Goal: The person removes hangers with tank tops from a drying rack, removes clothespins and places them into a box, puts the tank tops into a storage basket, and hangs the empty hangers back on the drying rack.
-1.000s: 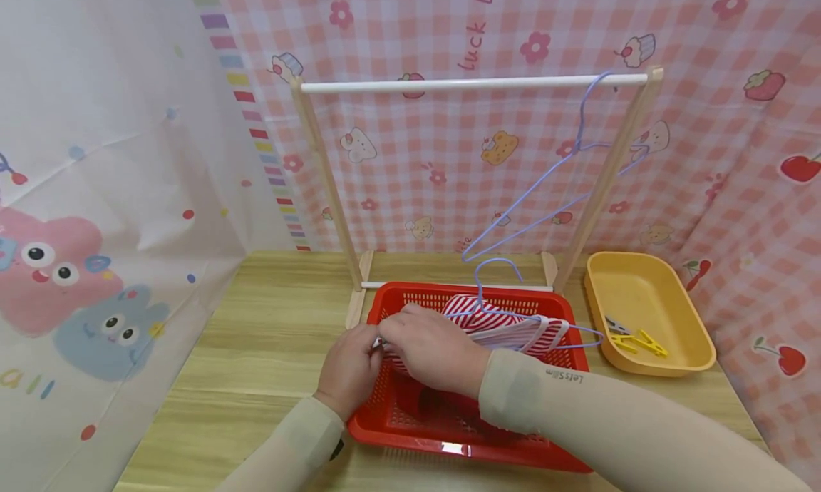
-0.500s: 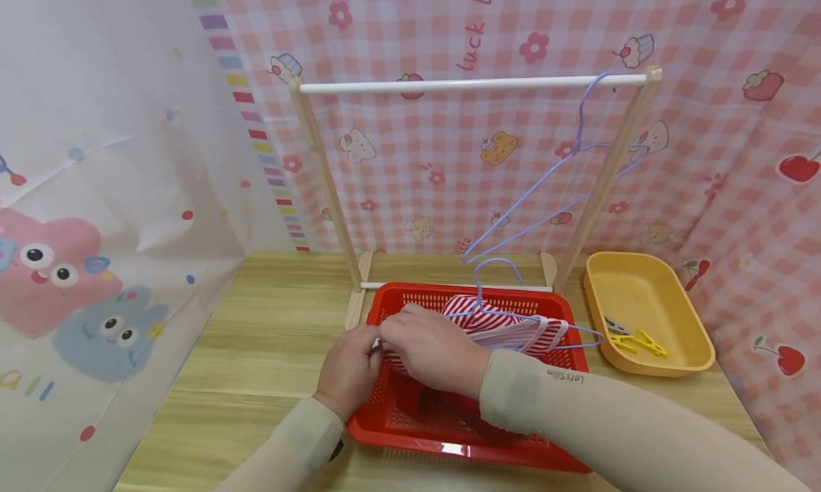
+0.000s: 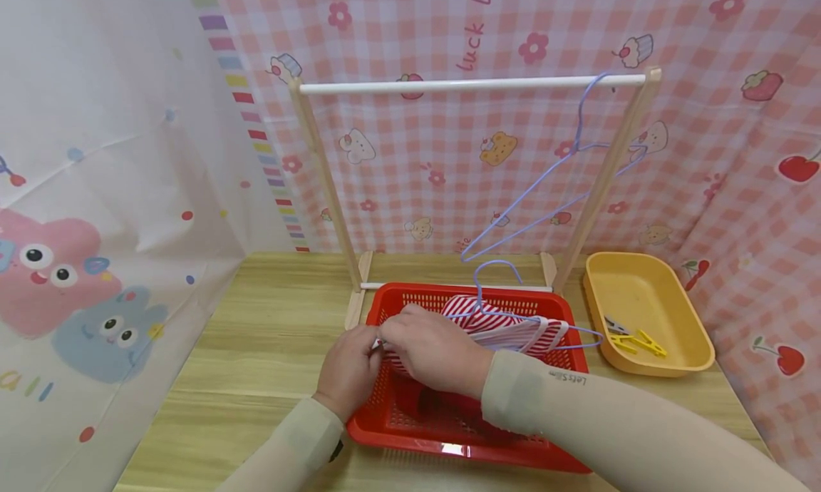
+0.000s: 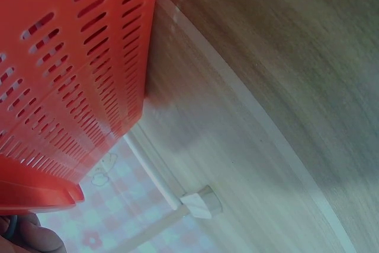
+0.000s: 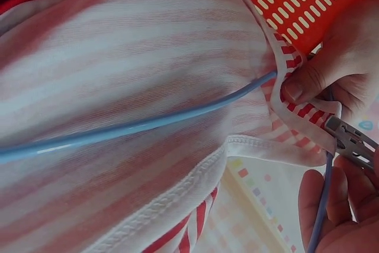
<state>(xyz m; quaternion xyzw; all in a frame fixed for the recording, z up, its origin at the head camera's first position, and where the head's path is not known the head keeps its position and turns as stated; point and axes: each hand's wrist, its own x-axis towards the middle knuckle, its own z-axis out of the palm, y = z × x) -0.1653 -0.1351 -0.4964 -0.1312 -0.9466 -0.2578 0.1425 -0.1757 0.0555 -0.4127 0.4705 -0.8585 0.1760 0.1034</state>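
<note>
A red-and-white striped sleeveless top (image 3: 484, 312) with white trim lies over the red basket (image 3: 468, 449), threaded on a blue wire hanger (image 3: 479, 285). My left hand (image 3: 349, 371) pinches the top's left strap around the hanger wire, thumb on the striped cloth in the right wrist view. From the far side my right hand (image 3: 436, 346) grips a grey clothespin (image 5: 352, 140), whose tip sits on the strap's white edge. The hanger wire runs down past the right hand's fingers (image 5: 317, 199). In the head view the clothespin is mostly hidden by the hands.
Behind the basket stands a wooden rack with a white rod (image 3: 474, 85); another blue hanger (image 3: 519, 200) hangs at its right end. A yellow tray (image 3: 648, 278) at right holds yellow clothespins (image 3: 641, 344) and a grey one (image 3: 616, 326). Dark red cloth (image 3: 442, 406) lies in the basket.
</note>
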